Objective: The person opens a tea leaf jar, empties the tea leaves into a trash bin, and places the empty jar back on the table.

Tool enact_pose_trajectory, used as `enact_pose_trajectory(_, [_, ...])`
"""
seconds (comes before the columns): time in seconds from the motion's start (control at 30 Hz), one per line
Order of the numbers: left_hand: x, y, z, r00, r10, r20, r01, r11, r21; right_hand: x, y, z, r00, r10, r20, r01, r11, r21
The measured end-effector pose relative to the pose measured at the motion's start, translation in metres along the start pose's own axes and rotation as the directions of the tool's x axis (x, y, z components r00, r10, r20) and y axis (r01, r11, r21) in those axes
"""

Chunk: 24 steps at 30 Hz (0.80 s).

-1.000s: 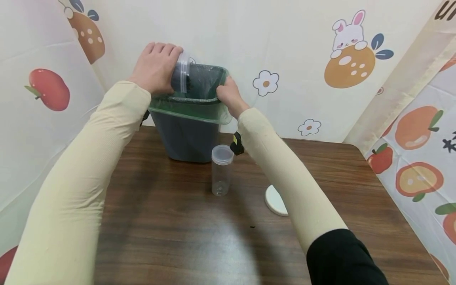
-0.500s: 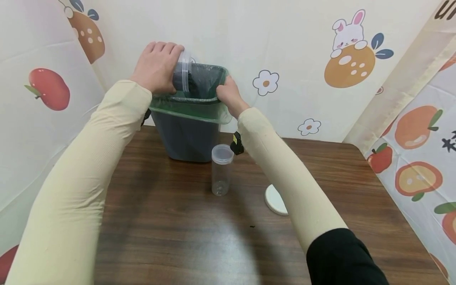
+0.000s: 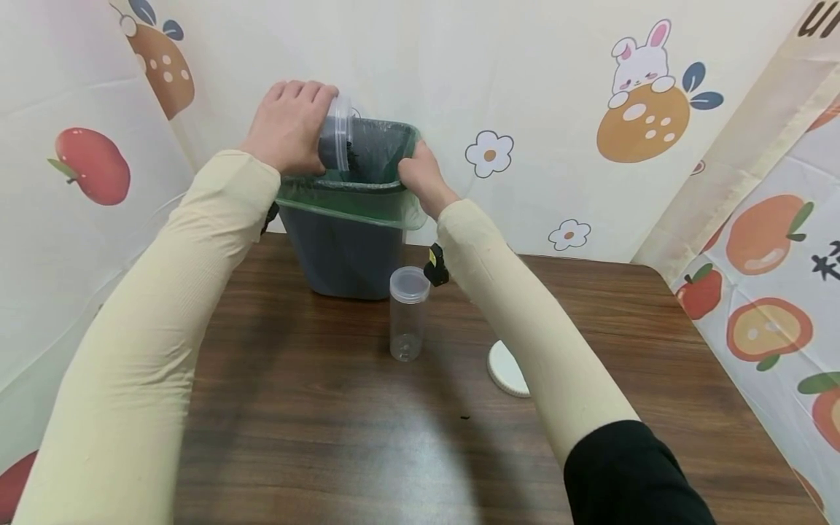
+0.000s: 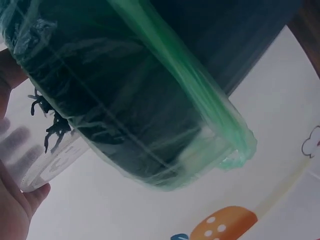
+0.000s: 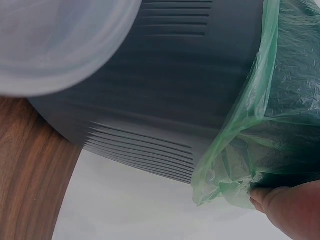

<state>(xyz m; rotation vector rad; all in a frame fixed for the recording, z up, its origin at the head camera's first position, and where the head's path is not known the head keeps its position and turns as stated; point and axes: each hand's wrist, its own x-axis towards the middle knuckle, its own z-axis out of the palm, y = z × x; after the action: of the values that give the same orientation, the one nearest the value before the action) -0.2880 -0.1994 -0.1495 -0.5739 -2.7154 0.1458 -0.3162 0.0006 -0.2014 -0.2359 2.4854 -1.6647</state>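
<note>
My left hand (image 3: pixel 292 131) grips a clear plastic jar (image 3: pixel 336 135), tipped on its side with its mouth over a dark grey bin (image 3: pixel 344 255). A green plastic bag (image 3: pixel 367 208) lines the bin and folds down over its rim. In the left wrist view, dark, stringy clumps (image 4: pixel 57 127) sit inside the clear wall of the jar. At the right end of the rim, my right hand (image 3: pixel 423 177) grips the bin's edge and the liner; part of its fingers is hidden. The bottom of the bag's inside cannot be seen.
A second clear jar (image 3: pixel 408 317) with a lid stands upright in front of the bin. Partly covered by my right forearm, a round white lid (image 3: pixel 507 370) lies on the brown table (image 3: pixel 328 437). One small dark scrap (image 3: pixel 465 418) is nearer the front. Printed cloth hangs behind.
My left hand and the tipped jar have shifted very slightly to the right. Dark bits at the jar's mouth look a little different. My right hand stays on the rim.
</note>
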Motion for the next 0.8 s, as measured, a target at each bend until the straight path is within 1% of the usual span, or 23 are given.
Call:
enact_pose_trajectory(0.27, [0.0009, -0.0046, 0.0002, 1.0, -0.018, 0.003, 0.018, 0.998, -0.055, 0.0021, 0.0001, 0.0013, 1.0, -0.003, -0.011, 0.003, 1.0, 0.005])
enact_pose_trajectory(0.57, [-0.0017, 0.0, 0.0004, 1.0, 0.011, 0.008, -0.011, 1.0, 0.022, 0.0014, 0.0005, 0.0017, 0.999, -0.029, -0.014, 0.029, 0.999, 0.018])
enact_pose_trajectory(0.8, [-0.0006, 0.0, -0.0008, 1.0, -0.006, 0.024, 0.006, 1.0, -0.03, 0.0013, 0.0005, 0.002, 0.999, -0.034, -0.012, 0.034, 0.999, 0.023])
